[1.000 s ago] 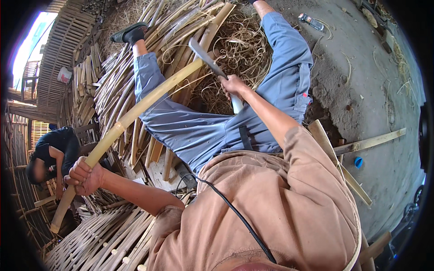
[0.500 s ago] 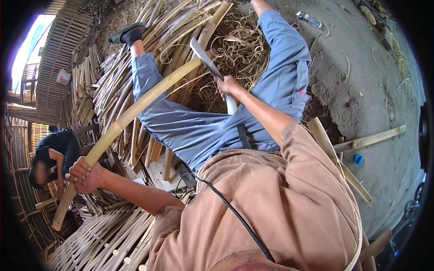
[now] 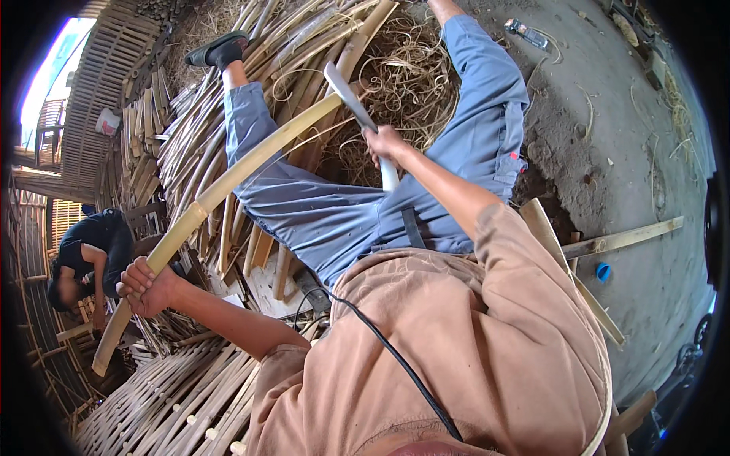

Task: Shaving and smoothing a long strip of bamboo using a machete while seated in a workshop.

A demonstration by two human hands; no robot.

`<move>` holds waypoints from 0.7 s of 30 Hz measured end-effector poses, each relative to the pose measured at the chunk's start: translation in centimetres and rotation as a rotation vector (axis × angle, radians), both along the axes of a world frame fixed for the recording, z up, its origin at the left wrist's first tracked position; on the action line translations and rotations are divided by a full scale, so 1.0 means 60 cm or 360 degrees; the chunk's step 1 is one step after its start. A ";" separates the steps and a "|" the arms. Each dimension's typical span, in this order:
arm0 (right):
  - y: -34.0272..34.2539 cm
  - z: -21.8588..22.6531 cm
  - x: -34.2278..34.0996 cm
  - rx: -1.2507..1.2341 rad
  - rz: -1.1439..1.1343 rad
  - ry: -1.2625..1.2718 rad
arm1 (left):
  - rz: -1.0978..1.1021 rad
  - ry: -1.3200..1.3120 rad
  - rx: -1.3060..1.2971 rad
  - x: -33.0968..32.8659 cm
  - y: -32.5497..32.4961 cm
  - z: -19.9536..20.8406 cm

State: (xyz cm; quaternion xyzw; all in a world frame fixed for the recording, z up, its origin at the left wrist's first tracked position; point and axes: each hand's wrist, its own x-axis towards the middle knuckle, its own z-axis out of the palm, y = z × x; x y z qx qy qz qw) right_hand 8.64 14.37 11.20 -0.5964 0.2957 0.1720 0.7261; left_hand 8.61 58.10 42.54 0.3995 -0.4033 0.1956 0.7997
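Note:
A long, pale yellow bamboo strip [image 3: 245, 165] slants across my left leg, with one node part way along it. Near its lower end my left hand [image 3: 150, 287] is closed round it. My right hand [image 3: 386, 143] grips a knife with a long blade [image 3: 347, 94] that curves at the tip. The blade meets or crosses the strip's upper end; exact contact is unclear. Below my right fist a white, tube-like piece [image 3: 389, 176] sticks out, apparently the knife's handle. Curly bamboo shavings [image 3: 414, 76] lie between my legs.
Split bamboo strips [image 3: 201, 121] are heaped by my left leg, with bamboo slats [image 3: 171, 403] at lower left. Another person [image 3: 87, 254] bends over at far left. On the right are a plank [image 3: 623, 237], a blue cup-like thing [image 3: 603, 272] and a clear bottle [image 3: 526, 33].
The bamboo strip's lower end and my left hand have shifted slightly right and up. The strip looks slightly turned. The knife stays at its upper end.

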 end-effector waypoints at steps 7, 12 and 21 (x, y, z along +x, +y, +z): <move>-0.010 -0.025 0.012 0.0065 -0.0102 0.0035 | 0.0005 0.0063 -0.0076 0.012 -0.007 0.001; 0.005 0.018 -0.018 -0.0186 0.0144 -0.0095 | 0.0309 0.0186 -0.0332 -0.001 -0.007 0.000; 0.130 0.233 -0.061 -0.1149 0.0273 -0.1168 | 0.1073 0.0304 -0.0507 0.055 -0.099 0.126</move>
